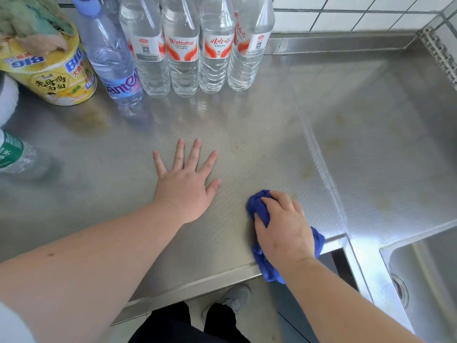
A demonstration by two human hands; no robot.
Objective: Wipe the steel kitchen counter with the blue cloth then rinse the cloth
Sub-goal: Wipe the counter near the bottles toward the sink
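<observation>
Head view, entry one: my right hand [284,226] is curled round the blue cloth [258,206], gripping it bunched and pressing it onto the steel desk [247,134] at the near edge, right of centre. Part of the cloth hangs over the desk's front lip.

Entry two: my left hand [185,184] lies flat on the desk, fingers straight and spread, holding nothing, just left of the cloth and apart from it. I judge it a brace.

Entry three: yellowish stains [309,169] show on the desk far of the cloth and to its right, toward the raised seam; more marks lie on the panel beyond. I judge the wiping under way and far from finished, since these patches look untouched.

Entry four: the sink [432,268] sits at the near right, its drain visible; no tap is in view. The cloth is outside it, so rinsing is not yet begun.

Entry five, far edge: a row of water bottles [183,45] and a yellow noodle tub [49,70] at far left. The strip in front of them remains to be wiped, as I judge.
</observation>
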